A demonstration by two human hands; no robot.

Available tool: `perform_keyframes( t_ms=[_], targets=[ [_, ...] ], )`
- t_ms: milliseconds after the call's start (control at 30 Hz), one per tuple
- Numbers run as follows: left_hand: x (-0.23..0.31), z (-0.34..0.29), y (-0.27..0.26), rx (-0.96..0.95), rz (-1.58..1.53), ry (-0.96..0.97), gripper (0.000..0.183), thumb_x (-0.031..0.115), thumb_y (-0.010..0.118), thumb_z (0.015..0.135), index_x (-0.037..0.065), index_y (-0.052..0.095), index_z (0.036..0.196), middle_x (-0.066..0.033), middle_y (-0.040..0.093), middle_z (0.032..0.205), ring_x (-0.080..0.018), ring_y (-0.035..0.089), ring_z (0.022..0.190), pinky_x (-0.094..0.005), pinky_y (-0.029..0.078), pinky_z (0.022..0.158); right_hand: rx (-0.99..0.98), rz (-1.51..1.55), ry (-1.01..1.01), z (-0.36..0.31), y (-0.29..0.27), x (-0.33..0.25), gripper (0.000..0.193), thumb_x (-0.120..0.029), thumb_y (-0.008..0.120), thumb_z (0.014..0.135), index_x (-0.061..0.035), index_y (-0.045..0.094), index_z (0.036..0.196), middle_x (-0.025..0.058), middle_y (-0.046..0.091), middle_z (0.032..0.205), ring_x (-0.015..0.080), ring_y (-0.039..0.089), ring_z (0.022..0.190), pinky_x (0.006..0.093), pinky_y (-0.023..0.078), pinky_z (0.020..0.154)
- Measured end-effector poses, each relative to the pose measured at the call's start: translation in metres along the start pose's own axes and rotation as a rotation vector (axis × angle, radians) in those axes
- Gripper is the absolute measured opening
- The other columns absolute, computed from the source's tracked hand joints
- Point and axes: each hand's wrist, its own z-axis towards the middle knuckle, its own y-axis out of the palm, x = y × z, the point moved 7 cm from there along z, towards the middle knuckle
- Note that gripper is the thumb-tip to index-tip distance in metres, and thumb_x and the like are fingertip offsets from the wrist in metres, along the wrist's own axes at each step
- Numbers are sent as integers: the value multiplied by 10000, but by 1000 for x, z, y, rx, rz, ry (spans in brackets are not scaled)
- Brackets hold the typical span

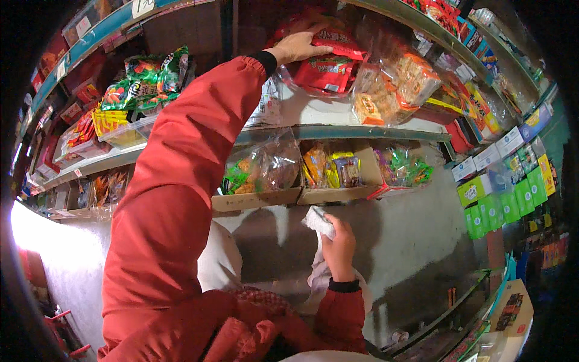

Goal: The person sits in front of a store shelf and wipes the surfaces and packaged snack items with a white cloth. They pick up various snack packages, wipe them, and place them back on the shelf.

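Note:
My left hand (300, 47) reaches up to the upper shelf and lies on red snack packets (327, 73), its thumb stretched out and visible fingers apart. I cannot see a grip on any packet. Lower down, my right hand (341, 247) is closed round a crumpled white cloth (319, 222), whose loose part hangs below the fingers. That hand is in front of the lower shelf, apart from the goods. Just right of the red packets sit clear bags of orange-and-tan snacks (395, 87) on the white shelf board (295, 108).
Below run open cardboard boxes (341, 194) of bagged snacks. Green snack bags (148, 78) stand at the upper left beside yellow packets (111, 122). Several green boxes (509, 202) line the right side. A cardboard carton (518, 314) stands at the lower right.

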Motion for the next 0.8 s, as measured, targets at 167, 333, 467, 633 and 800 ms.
perform_keyframes(
  t_ms=[167, 333, 467, 633, 800],
  targets=[
    [-3, -8, 5, 22, 42, -12, 803, 610, 549, 772, 200, 271, 1404, -224, 504, 1234, -361, 481, 1149, -373, 384, 957, 2, 23, 9, -1, 2, 2, 408, 35, 623, 683, -99, 565, 1064, 131, 578, 1003, 341, 558, 931, 399, 450, 796],
    [-10, -12, 9, 81, 42, 7, 862, 665, 555, 726, 208, 280, 1402, -243, 508, 1218, -376, 490, 1135, -400, 388, 956, 9, -13, 9, 1, 2, 2, 407, 23, 656, 671, -85, 577, 1055, 132, 590, 985, 331, 569, 923, 388, 458, 793],
    [-18, -12, 14, 85, -8, -41, 874, 670, 557, 718, 184, 295, 1396, -244, 512, 1212, -376, 496, 1126, -408, 384, 960, -9, -6, 42, -1, 1, 2, 414, 27, 653, 669, -84, 574, 1060, 135, 589, 981, 332, 568, 924, 389, 458, 791],
    [-13, -16, 2, 237, -113, -31, 797, 617, 570, 742, 137, 371, 1347, -239, 520, 1196, -387, 499, 1111, -418, 381, 961, 27, -8, 14, 1, -2, 1, 417, 35, 647, 664, -75, 574, 1060, 133, 595, 991, 327, 570, 937, 383, 455, 816],
    [16, -49, -44, 659, 79, 122, 528, 420, 591, 831, 63, 512, 1211, -152, 595, 1041, -321, 564, 948, -387, 439, 892, 107, 79, -26, 4, -11, 7, 423, 31, 636, 677, -55, 564, 1085, 144, 599, 1051, 303, 567, 995, 353, 436, 874]
  ],
)
